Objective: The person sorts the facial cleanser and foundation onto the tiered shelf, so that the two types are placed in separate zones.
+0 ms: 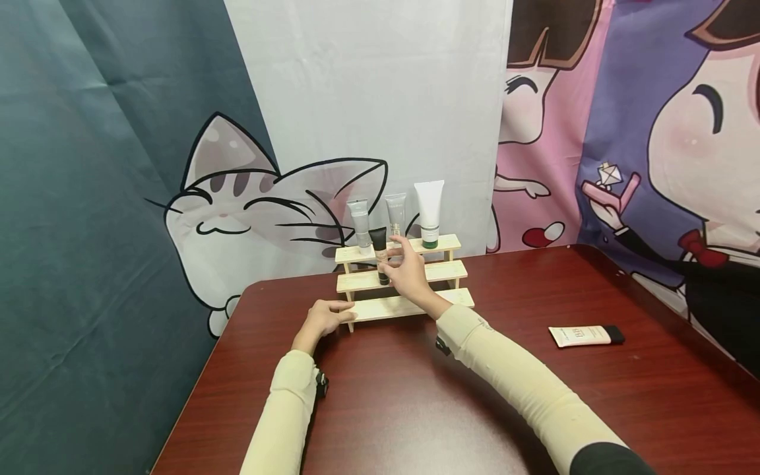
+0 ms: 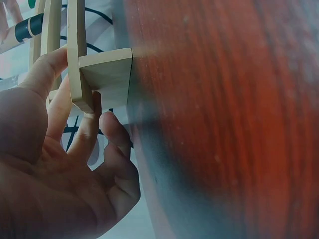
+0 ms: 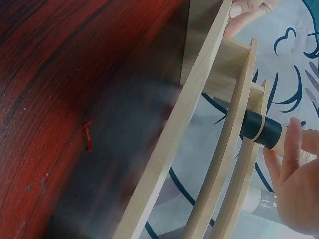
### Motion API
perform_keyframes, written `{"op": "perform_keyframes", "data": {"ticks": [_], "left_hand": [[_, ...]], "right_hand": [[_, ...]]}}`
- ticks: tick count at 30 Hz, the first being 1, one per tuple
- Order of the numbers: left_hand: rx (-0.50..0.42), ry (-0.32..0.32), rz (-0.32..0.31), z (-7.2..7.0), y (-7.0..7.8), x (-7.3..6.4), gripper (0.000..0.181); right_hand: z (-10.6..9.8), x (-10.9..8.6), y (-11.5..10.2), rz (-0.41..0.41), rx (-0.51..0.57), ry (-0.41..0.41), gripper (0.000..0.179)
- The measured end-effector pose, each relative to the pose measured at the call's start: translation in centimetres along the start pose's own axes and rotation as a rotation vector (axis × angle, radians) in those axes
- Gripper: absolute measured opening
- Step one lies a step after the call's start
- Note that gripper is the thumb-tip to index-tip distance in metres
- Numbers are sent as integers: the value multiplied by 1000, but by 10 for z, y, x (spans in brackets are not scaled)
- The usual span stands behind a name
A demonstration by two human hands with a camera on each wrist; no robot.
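A three-tier wooden display stand (image 1: 386,308) stands on the table. My left hand (image 1: 322,319) grips the left end of its lowest shelf, thumb on top and fingers beneath the plank (image 2: 81,74). With my right hand (image 1: 411,274) I hold a small beige cosmetic tube (image 1: 382,256) with black ends, upright at the middle shelf. Its black lower end (image 3: 260,128) is right at that shelf's surface in the right wrist view. On the top tier stand a clear-grey tube (image 1: 359,224), a grey tube (image 1: 396,208) partly hidden behind my right hand, and a white tube with a green cap (image 1: 429,208).
A cream tube with a black cap (image 1: 584,335) lies flat on the dark red table (image 1: 386,409), to the right of the stand. Close behind the stand hangs a printed cloth backdrop (image 1: 380,86) with cartoon figures.
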State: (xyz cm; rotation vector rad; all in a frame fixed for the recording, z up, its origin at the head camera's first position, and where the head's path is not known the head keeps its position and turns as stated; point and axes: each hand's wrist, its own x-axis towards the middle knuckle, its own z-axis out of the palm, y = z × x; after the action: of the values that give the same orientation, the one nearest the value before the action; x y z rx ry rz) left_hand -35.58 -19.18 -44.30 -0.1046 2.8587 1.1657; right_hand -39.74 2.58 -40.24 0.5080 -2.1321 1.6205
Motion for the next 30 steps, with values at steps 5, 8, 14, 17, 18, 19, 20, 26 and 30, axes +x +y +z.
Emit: {"op": "perform_keyframes", "data": {"ticks": [5, 8, 14, 17, 18, 19, 20, 26, 30], "left_hand": [[2, 4, 2, 0, 1, -1, 34], [5, 8, 2, 0, 0, -1, 34], [-1, 3, 2, 0, 1, -2, 35], [4, 1, 0, 0, 1, -2, 35], [7, 2, 0, 0, 1, -2, 35], [8, 3, 0, 0, 1, -2, 35], [11, 5, 2, 0, 1, -2, 35], [12, 9, 14, 1, 1, -1, 35], [8, 6, 14, 1, 1, 0, 35]], "right_hand": [[1, -1, 1, 4, 18, 6, 65], [2, -1, 2, 3, 24, 3, 63], [2, -2, 3, 14, 12, 2, 59], [1, -3, 3, 30, 7, 0, 58], [1, -3, 3, 36, 3, -2, 58], [1, -4, 3, 41, 0, -4, 58], [1, -4, 4, 45, -4, -5, 58], [0, -5, 4, 34, -14, -7, 57], [-1, -6, 6, 26, -15, -12, 58]]}}
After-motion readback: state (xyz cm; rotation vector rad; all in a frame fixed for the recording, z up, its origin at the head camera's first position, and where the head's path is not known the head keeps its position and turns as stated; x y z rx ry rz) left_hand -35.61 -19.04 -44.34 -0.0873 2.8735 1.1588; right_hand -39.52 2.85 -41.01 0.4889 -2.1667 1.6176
